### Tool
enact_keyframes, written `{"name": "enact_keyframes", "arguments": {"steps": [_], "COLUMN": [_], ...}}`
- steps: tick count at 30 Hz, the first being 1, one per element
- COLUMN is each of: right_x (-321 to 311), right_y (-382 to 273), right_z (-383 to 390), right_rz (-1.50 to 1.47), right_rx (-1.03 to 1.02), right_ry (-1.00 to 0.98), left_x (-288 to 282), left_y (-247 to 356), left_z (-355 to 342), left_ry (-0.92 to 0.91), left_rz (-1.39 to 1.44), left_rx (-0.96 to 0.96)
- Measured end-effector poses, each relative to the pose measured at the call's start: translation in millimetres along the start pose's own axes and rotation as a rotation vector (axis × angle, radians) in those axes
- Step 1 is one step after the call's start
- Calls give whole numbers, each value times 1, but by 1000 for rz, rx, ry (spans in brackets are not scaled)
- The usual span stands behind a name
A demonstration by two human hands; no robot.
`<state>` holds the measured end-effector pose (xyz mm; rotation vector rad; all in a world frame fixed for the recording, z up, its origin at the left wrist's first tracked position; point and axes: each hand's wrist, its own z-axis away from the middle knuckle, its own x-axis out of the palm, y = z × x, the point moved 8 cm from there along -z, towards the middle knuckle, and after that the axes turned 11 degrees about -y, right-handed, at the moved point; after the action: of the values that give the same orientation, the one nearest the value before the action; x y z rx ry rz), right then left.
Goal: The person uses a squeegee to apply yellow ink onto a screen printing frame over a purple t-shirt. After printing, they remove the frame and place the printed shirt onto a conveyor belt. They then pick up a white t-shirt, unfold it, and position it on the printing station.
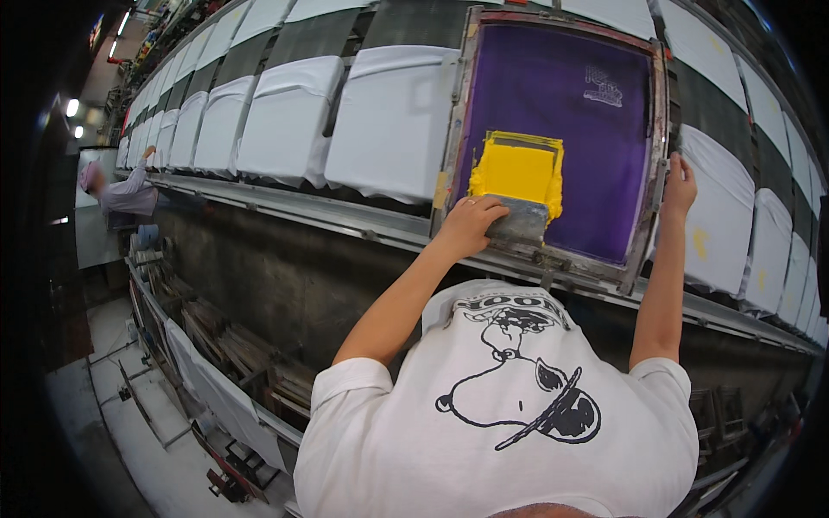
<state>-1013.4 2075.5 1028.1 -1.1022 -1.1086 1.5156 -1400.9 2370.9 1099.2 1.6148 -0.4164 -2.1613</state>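
A screen printing frame [658,112] with purple mesh [596,173] lies over the printing table in front of me. A patch of yellow ink [518,170] covers the lower left of the mesh, with streaks down its sides. My left hand [471,226] is closed on the left end of a grey, ink-smeared squeegee [522,224] at the near edge of the ink. My right hand [680,183] grips the right side of the frame, its fingers partly hidden by the rim. A small pale design [603,86] shows at the mesh's upper right.
White cloth pieces [389,121] lie in rows along the long table, some with yellow prints at right. A metal rail [345,219] runs along the table's near edge. Another person [128,188] stands at the far left. Stacked frames [224,337] fill a rack below.
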Motion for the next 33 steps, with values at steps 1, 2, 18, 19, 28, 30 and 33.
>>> {"name": "enact_keyframes", "arguments": {"steps": [1, 2, 18, 19, 28, 30, 33], "right_x": [0, -8, -23, -19, 4, 2, -5], "right_y": [0, 10, 9, 3, -10, -11, -1], "right_z": [1, -2, 13, 11, 13, 0, 1], "right_rz": [50, 89, 326, 349, 556, 577, 648], "right_rx": [9, 12, 77, 22, 39, -97, 29], "right_ry": [-25, -22, 27, 29, -18, 7, 14], "left_x": [-5, -4, -51, -56, -49, -41, -74], "left_y": [4, 7, 48, 48, 31, 8, 16], "left_z": [6, -4, -17, -17, 4, -11, -55], "left_ry": [10, 17, -152, -136, -4, -16, -127], "left_rz": [6, -1, -13, -15, -111, -139, -113], "left_rx": [-30, -32, -4, 13, 114, 124, 26]}}
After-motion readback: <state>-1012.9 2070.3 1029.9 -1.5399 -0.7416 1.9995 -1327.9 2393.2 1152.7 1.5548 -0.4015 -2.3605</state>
